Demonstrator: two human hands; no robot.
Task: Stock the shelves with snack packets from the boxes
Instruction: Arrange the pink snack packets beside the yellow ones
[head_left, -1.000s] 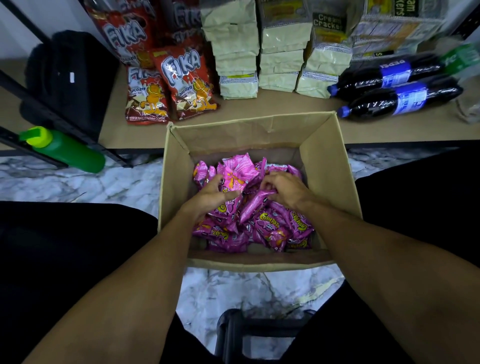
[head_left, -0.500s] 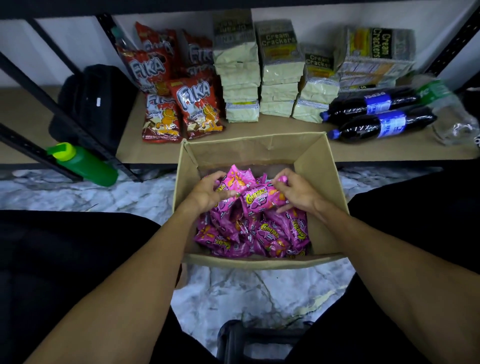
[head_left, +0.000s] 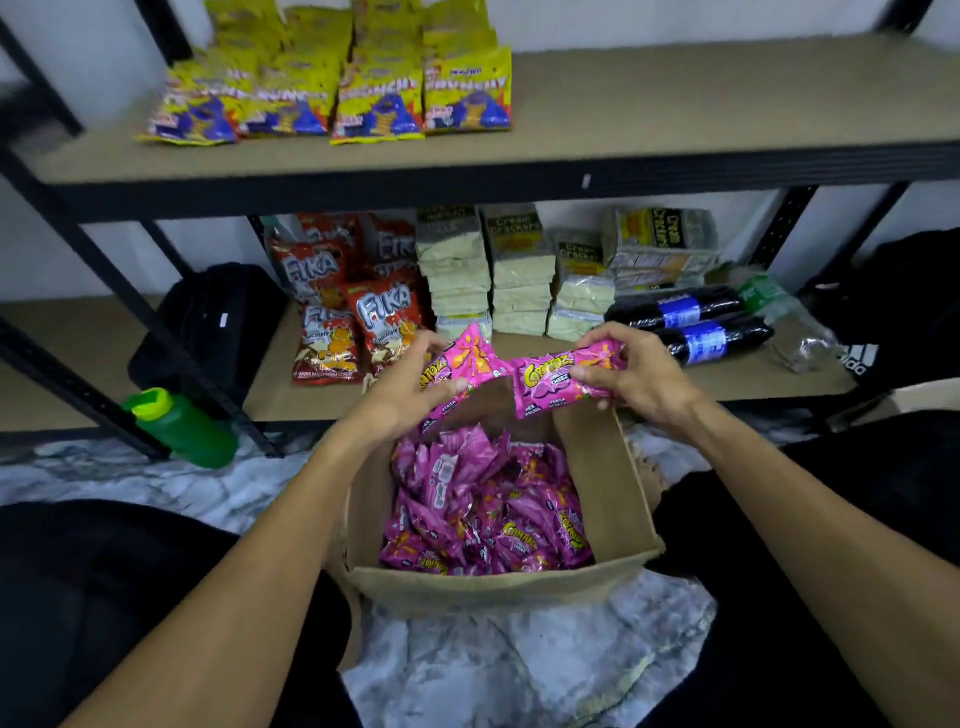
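Pink snack packets (head_left: 558, 384), likely light and slippery, best pinched at sealed ends; left hand (head_left: 405, 400) and right hand (head_left: 644, 382) each grip one.

Single head cam, wide-angle; faces fwd & down. Sits near, just above the box (head_left: 608, 478), which fills centre to lower centre. Upper shelf (head_left: 727, 98) spans the top of frame, edges bowed by the lens.

Above an open brown cardboard box (head_left: 602, 499) of pink snack packets (head_left: 483, 514), the left hand (head_left: 410, 389) and right hand (head_left: 639, 374) each grip one pink packet.
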